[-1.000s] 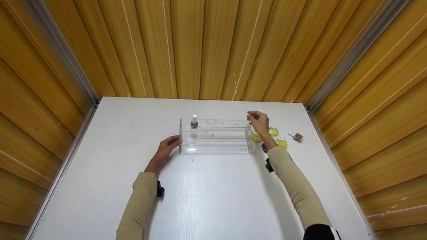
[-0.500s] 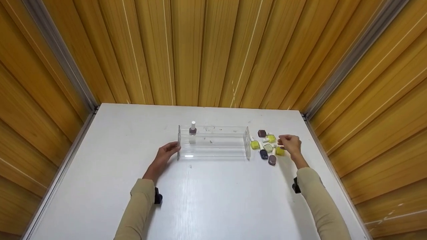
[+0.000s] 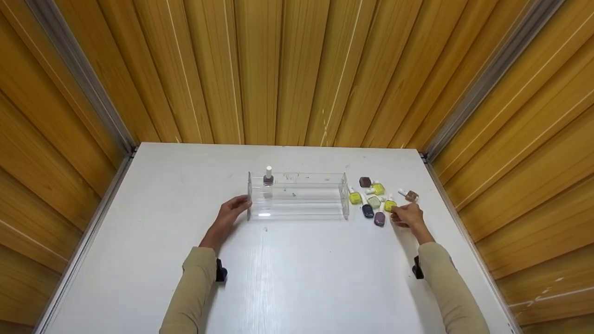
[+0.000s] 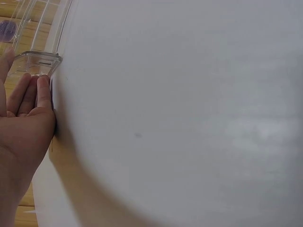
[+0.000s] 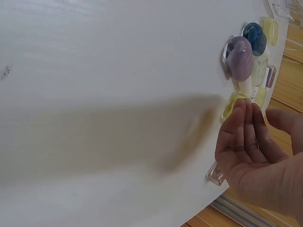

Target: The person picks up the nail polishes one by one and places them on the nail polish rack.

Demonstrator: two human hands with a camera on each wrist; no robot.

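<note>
A clear acrylic tiered rack stands mid-table, with one mauve nail polish bottle upright on its back tier near the left end. My left hand touches the rack's left end panel; in the left wrist view its fingers reach fairly straight to the panel. On the right, my right hand is at a yellow nail polish bottle. In the right wrist view, its fingertips meet that bottle, while the thumb stays apart from the fingers.
Right of the rack lie several more bottles: dark brown, yellow, pale green, dark blue and purple. A brown glittery bottle lies farther right. Wood-patterned walls edge the white table.
My right hand has moved from the rack's right end rightward to the bottles, then down to the yellow bottle. My left hand stays at the rack's left end. The head view has shifted slightly.
</note>
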